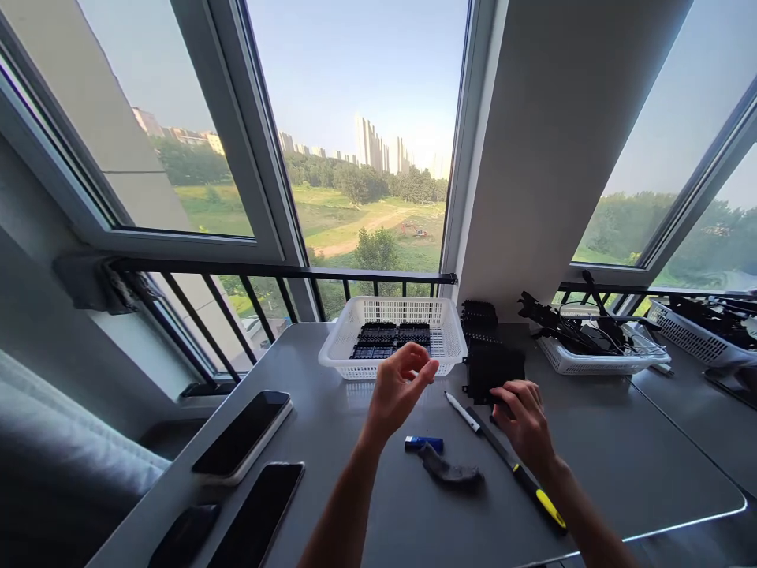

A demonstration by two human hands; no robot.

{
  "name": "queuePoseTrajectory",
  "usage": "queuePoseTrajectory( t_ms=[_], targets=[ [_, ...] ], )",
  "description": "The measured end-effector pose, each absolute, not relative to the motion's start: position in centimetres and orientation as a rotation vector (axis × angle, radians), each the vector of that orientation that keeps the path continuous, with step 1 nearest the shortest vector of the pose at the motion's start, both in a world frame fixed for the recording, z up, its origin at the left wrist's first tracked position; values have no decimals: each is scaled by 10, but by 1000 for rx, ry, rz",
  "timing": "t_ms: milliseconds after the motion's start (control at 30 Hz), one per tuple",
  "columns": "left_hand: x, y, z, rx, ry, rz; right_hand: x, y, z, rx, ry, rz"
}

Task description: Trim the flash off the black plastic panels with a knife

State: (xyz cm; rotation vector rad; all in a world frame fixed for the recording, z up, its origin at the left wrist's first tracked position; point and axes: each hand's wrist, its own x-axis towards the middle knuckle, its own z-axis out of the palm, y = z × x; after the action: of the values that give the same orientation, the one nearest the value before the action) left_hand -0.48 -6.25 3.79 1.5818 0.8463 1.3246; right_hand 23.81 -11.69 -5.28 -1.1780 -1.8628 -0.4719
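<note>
My left hand is raised in front of the white basket, its fingers curved and thumb apart, with nothing visible in them. Inside the basket lie several black ribbed plastic parts. My right hand grips the lower edge of a flat black plastic piece between thumb and fingers. Behind that piece are more black ribbed parts. Below the hands lie a white marker, a long black tool with a yellow-and-black handle, a blue lighter-like object and a crumpled dark grey cloth.
Two dark phones lie on the left of the grey table, beside a small black object. At the right, a white basket holds tangled black parts and cables; another basket stands farther right. A railing and windows run behind.
</note>
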Motion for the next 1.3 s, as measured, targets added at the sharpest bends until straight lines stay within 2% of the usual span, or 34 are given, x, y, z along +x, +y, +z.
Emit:
queuePoseTrajectory(
  t_ms=[100,200,600,733,867,967,1100,1300],
  targets=[
    [-7,-48,30,1572,746,1087,201,-103,-21,-1030,-1850,-502],
    [-17,-37,22,1488,662,1014,178,-87,-10,-991,-1859,-519],
    [-34,-10,4,1318,846,1004,148,-61,-38,-1067,-1900,-425],
    [-38,-3,-2,1267,960,1090,143,-75,-68,-1163,-1801,-168],
    [-45,2,-3,1224,1041,1136,137,-88,-105,-1385,-2043,404],
    [-47,1,-1,1204,1026,1148,131,-90,-122,-1573,-2195,586],
    [-48,-2,2,1211,1014,1154,123,-88,-126,-1712,-2312,558],
    [-49,-2,3,1254,988,1150,103,-87,-126,-1883,-2380,322]
  ],
)
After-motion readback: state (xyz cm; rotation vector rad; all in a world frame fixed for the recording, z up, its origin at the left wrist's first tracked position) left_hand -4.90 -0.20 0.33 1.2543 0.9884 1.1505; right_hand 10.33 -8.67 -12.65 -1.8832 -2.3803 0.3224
